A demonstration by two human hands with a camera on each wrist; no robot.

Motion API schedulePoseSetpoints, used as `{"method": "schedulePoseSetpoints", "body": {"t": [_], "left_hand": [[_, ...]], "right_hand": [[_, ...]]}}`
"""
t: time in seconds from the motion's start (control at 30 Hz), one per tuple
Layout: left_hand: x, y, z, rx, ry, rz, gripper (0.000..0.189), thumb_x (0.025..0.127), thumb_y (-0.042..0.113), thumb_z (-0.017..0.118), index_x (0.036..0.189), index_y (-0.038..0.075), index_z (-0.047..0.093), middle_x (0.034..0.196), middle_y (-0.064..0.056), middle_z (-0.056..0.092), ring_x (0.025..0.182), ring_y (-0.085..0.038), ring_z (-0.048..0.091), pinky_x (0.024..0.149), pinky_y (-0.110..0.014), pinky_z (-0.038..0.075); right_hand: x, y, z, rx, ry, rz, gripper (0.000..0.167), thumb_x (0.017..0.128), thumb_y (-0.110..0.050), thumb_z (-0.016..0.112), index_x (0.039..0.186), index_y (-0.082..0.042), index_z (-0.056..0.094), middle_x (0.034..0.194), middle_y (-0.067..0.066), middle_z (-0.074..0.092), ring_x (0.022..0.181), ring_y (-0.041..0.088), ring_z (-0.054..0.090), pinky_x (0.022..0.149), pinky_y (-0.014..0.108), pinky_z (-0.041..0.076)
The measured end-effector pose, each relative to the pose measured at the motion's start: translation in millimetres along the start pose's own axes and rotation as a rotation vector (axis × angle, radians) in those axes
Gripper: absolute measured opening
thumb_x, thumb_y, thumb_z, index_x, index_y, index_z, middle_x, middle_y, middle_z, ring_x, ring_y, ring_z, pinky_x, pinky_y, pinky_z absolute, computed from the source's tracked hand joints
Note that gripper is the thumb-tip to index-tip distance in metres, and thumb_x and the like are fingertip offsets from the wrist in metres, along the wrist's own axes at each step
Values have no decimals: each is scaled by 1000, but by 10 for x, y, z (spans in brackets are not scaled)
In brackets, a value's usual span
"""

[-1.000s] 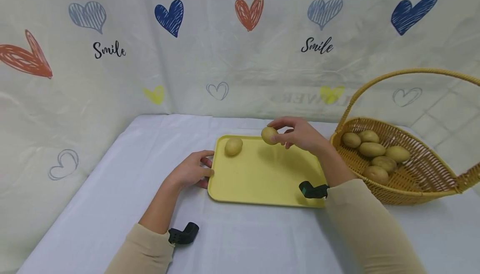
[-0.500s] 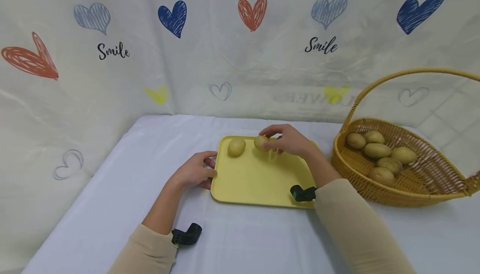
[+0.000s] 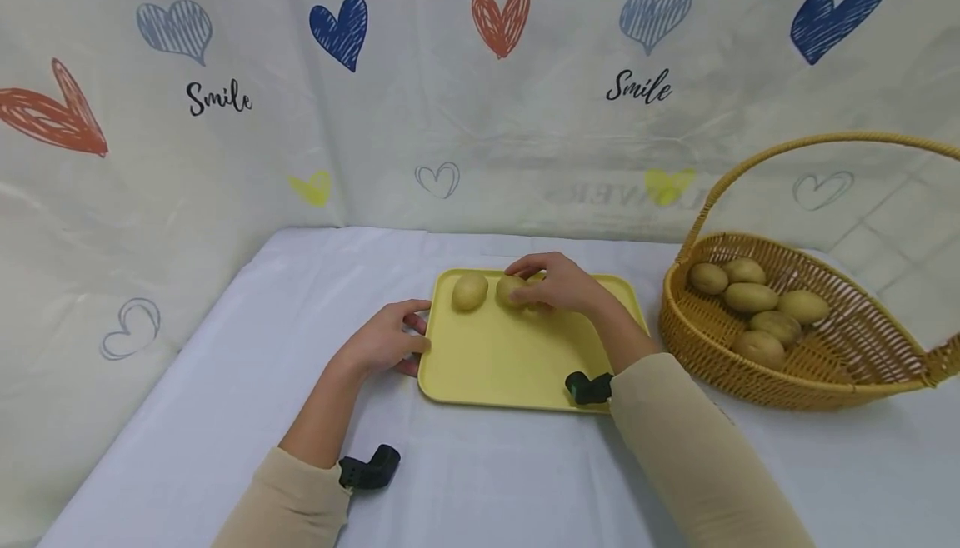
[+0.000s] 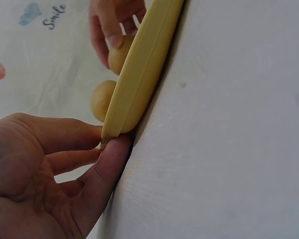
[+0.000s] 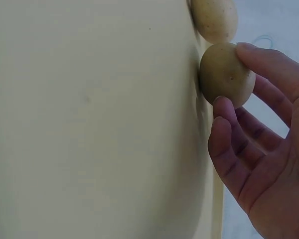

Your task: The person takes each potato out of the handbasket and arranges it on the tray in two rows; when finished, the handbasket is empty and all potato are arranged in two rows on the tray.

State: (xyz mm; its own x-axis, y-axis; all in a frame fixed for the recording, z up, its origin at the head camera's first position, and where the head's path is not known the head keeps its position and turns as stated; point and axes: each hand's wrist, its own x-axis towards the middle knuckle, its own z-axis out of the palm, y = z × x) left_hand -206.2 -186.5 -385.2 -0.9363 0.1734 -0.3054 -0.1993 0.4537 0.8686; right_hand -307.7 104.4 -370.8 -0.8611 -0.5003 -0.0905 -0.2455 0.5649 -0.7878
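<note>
A yellow tray [image 3: 517,365] lies on the white-covered table. My left hand [image 3: 381,338] is at its left side, the thumb and fingers pinching the rim, as the left wrist view shows. My right hand [image 3: 562,286] holds a potato [image 5: 225,74] between thumb and fingers, low over the far part of the tray; in the right wrist view it appears to touch the tray surface. Another potato [image 3: 470,291] rests in the tray's far left corner, just left of the held one. Part of the held potato is hidden by my fingers in the head view.
A wicker basket [image 3: 750,386] with a tall arched handle [image 3: 817,138] stands right of the tray, close to my right forearm. Several potatoes [image 3: 752,298] lie inside it. Behind the table hangs a white cloth [image 3: 390,115] printed with hearts.
My right hand has carried its potato leftward and down, from above the tray's far edge to the tray beside the other potato. The left hand has stayed on the tray's rim.
</note>
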Motion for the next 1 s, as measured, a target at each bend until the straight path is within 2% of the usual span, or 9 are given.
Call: {"method": "schedulePoseSetpoints", "body": {"t": [0.2,0.37,0.7,0.9,1.0], "left_hand": [[0,1,0,-6,-5,-5,67,93,-3,62,156,7,42,121,-16,51,81,-22,63,65,-34,64],[5,-10,3,-16,-12,4,67,92,-3,62,156,6,42,120,-16,51,81,-22,64,66,-35,64],[12,-15,-14,-23,-11,3,67,92,-4,62,156,6,42,120,-16,51,82,-23,65,66,-35,65],[15,-14,-13,-22,-16,9,67,92,-4,62,156,6,42,119,-16,51,81,-22,64,66,-35,65],[13,-15,-14,-17,-11,5,67,92,-3,62,156,6,42,120,-16,51,82,-22,64,65,-35,64]], "right_hand": [[-13,-24,-5,-29,-12,-10,46,89,-26,80,132,-15,69,136,20,62,70,23,66,70,35,58],[-45,-30,-24,-11,-24,-3,48,89,-26,82,133,-14,69,135,20,63,74,25,69,71,37,60],[-97,-60,-93,-16,-36,2,50,91,-30,81,137,-15,66,139,18,61,92,30,71,78,41,62],[-128,-102,-136,-17,-7,-25,45,94,-26,77,135,-10,67,135,19,64,94,34,71,76,43,62],[-162,-166,-153,-26,-30,-40,43,95,-25,76,134,-10,67,133,18,65,95,35,70,74,42,61]]}}
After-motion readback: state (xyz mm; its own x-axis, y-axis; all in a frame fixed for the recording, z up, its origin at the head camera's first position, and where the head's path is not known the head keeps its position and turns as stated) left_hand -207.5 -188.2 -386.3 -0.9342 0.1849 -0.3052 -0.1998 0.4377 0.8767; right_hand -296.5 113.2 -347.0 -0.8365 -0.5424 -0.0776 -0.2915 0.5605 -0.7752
